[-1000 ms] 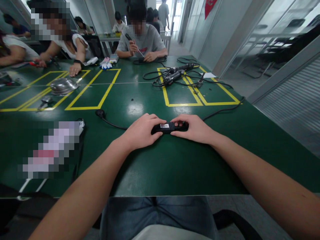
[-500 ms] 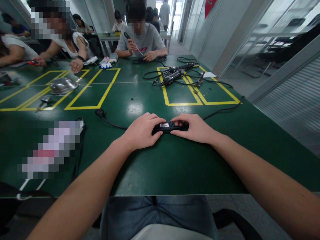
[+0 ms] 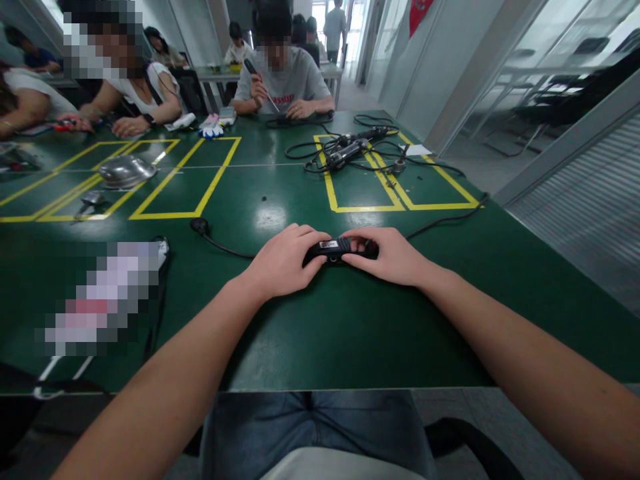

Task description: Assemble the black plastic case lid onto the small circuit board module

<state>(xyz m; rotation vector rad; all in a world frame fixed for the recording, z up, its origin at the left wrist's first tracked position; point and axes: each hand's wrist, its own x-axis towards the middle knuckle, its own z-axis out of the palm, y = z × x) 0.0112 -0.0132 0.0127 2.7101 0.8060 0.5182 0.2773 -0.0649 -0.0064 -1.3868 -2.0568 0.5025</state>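
Note:
In the head view, a narrow black cord unit (image 3: 330, 245) with a white label and a ribbed section lies low over the green table. My left hand (image 3: 287, 261) is closed round its left end, thumb in front and fingers behind. At the other end my right hand (image 3: 385, 255) grips it between thumb and fingers. A black plug (image 3: 199, 227) rests on the table to the left; its cord runs toward my left hand. From behind my right hand a black cable (image 3: 445, 219) trails off to the right. Both palms hide the unit's ends.
Tangled corded tools (image 3: 350, 150) lie at the back right, near a small metal part (image 3: 399, 163). A metal bowl-like cover (image 3: 126, 171) stands at the left. A blurred packet (image 3: 107, 293) lies front left. Across the table a co-worker (image 3: 283, 80) holds a screwdriver.
My hands have tilted the black unit slightly, so its front side now shows a small round detail. A co-worker's hand at the far left has come down to the table.

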